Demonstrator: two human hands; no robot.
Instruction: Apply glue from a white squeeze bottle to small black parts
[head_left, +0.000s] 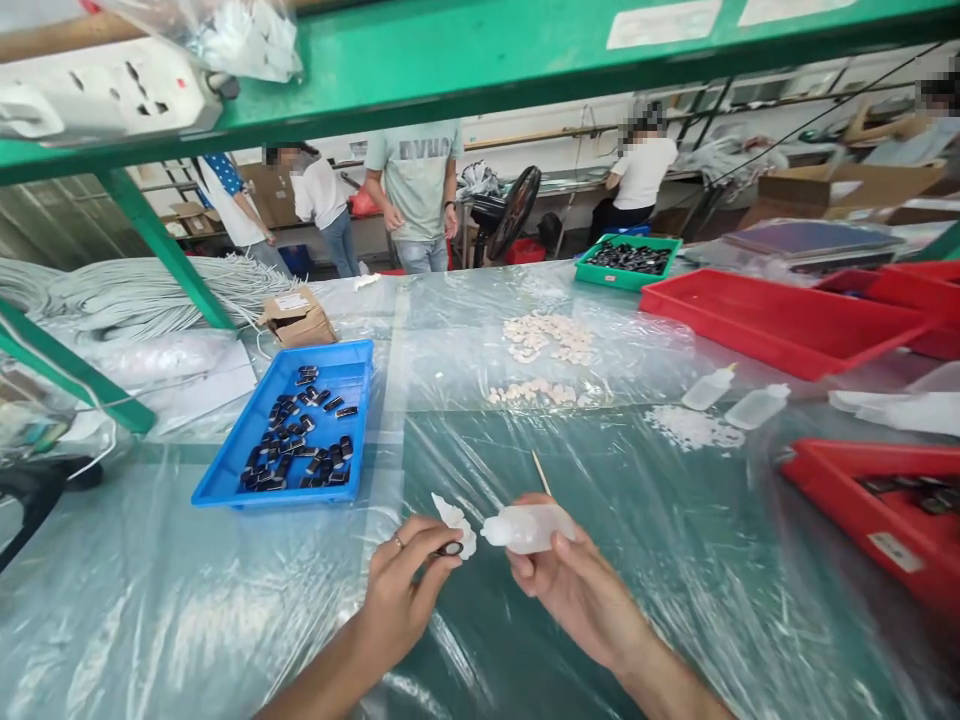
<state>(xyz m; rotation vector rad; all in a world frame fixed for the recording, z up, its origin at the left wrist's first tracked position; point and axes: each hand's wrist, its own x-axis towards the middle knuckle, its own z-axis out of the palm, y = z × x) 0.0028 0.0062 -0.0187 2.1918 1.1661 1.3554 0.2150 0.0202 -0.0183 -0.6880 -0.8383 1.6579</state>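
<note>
Pinched between the thumb and fingers of my left hand is a small dark cylindrical part, its round end facing right. A crumpled white tissue shows just beyond those fingers; I cannot tell whether the hand holds it too. My right hand is closed around a translucent white squeeze bottle, tipped on its side with the nozzle pointing left at the part, a short gap away. A thin wooden stick sticks out beyond the right fingers.
A blue tray with several black parts stands left. Pale discs lie ahead. Two more bottles lie near white bits. Red trays line the right, a green tray the back. A green shelf beam crosses above.
</note>
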